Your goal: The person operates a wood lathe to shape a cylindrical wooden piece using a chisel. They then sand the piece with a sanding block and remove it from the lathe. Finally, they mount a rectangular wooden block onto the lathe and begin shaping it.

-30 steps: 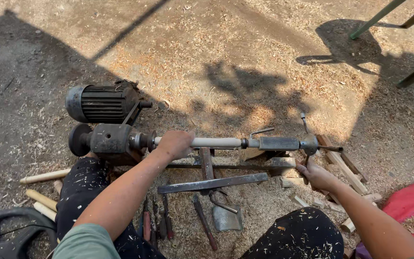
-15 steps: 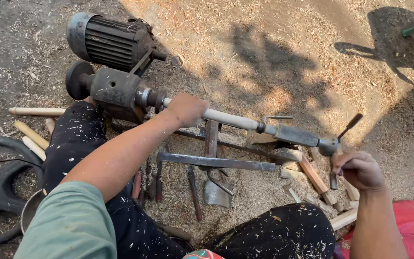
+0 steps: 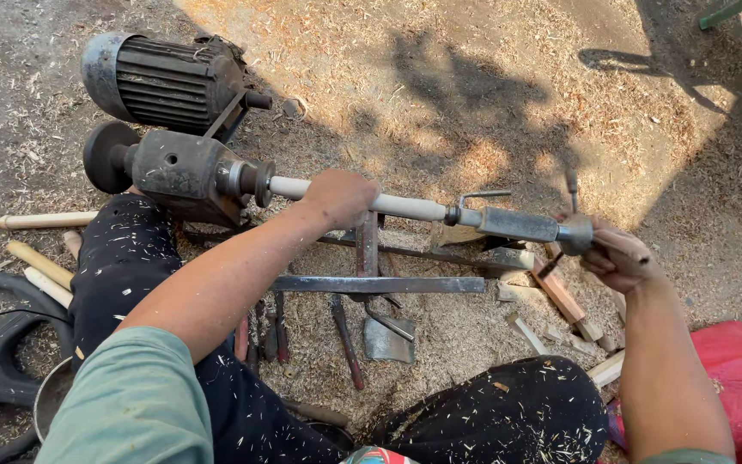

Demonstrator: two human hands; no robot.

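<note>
1. Head view looks down on sawdust-covered ground [image 3: 491,103], where a small floor lathe sits between the person's spread legs.
2. Electric motor [image 3: 161,82], dark and ribbed, lies at the upper left; just below it stands the headstock [image 3: 178,172] with its round wheel on the left end.
3. A flat steel tool rest [image 3: 380,284] runs across below the spindle, and chisels [image 3: 272,331] lie in the shavings under it.
4. The pale wooden rod [image 3: 405,206] is mounted level between headstock and tailstock [image 3: 517,225], well above the ground.
5. The left hand [image 3: 339,198] lies over the rod near its headstock end, fingers curled down around it in a closed grip.
6. The right hand [image 3: 618,258] is at the far right end of the tailstock, fingers closed on the crank handle [image 3: 579,234] there, well apart from the rod itself.
7. Compared with half a second ago, the view has shifted slightly; the right hand has risen from below the tailstock onto its handle, while the left hand stays on the rod.
</note>
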